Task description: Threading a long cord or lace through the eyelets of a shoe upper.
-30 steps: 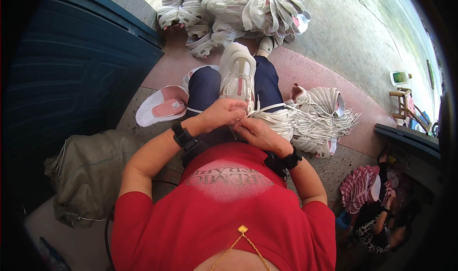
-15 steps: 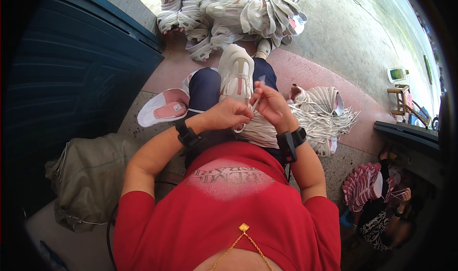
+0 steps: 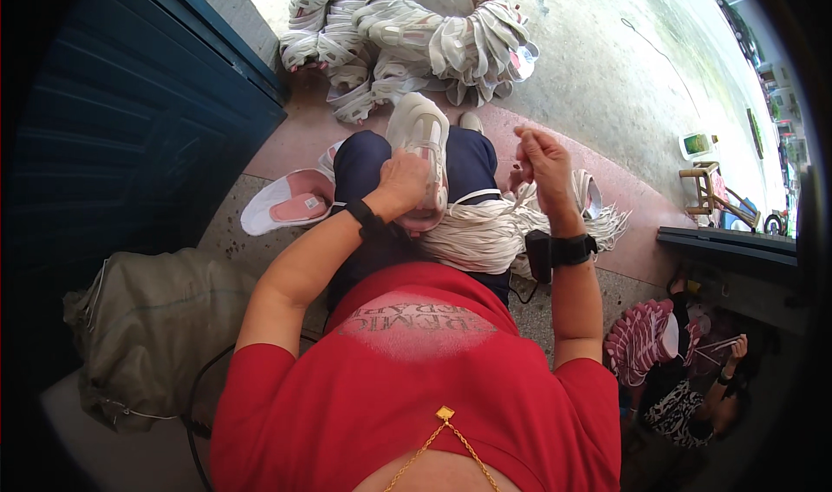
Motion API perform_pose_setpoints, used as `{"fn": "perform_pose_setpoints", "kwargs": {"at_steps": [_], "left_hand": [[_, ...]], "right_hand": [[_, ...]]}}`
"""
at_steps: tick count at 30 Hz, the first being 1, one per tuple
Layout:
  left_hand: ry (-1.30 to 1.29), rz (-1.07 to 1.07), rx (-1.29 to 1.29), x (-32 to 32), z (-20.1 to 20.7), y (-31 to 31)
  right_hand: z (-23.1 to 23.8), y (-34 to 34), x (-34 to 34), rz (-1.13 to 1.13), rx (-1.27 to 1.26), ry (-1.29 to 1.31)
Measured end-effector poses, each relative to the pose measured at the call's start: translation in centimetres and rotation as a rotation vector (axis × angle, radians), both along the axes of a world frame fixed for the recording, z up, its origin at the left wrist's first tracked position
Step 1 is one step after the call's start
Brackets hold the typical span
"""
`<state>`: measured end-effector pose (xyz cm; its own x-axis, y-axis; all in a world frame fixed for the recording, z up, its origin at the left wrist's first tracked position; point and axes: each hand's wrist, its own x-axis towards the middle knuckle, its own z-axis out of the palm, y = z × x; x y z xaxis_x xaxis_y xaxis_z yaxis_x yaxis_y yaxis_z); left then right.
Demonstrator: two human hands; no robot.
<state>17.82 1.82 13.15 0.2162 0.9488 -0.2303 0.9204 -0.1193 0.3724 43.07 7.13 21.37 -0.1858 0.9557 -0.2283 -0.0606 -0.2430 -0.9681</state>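
The sneaker upper (image 3: pixel 425 136) rests on the lap over dark trousers (image 3: pixel 362 158), its rounded toe pointing away from the body; it is made of pale, padded material with panels of grey and pink. The left hand (image 3: pixel 404 182) grasps its middle part, with fingers curled and partly hidden. The right hand (image 3: pixel 544 164) is raised, apart from the upper, its fingers bent and drawn together; I cannot tell if something thin is between them. Near it, a thick bundle of white laces (image 3: pixel 477 236), stringy and soft, lies across the thigh. Beyond the knees, many similar uppers (image 3: pixel 485 45) are nested in a curved, ridged ring. At left sits a wrinkled olive cloth sack (image 3: pixel 160 327).
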Motion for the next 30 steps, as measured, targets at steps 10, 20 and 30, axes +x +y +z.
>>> {"fn": "perform_pose_setpoints", "kwargs": {"at_steps": [10,20,30], "left_hand": [[-0.393,0.093,-0.228,1.6,0.9,0.8],[-0.148,-0.852,0.461,5.5,2.4,0.5],[-0.377,0.102,0.447,-6.1,0.8,3.6]], "right_hand": [[-6.2,2.1,-0.6,0.151,-0.092,-0.128],[-10.6,3.4,-4.6,0.435,0.418,-0.673],[-10.0,4.0,-7.5,0.525,0.548,-0.941]]}}
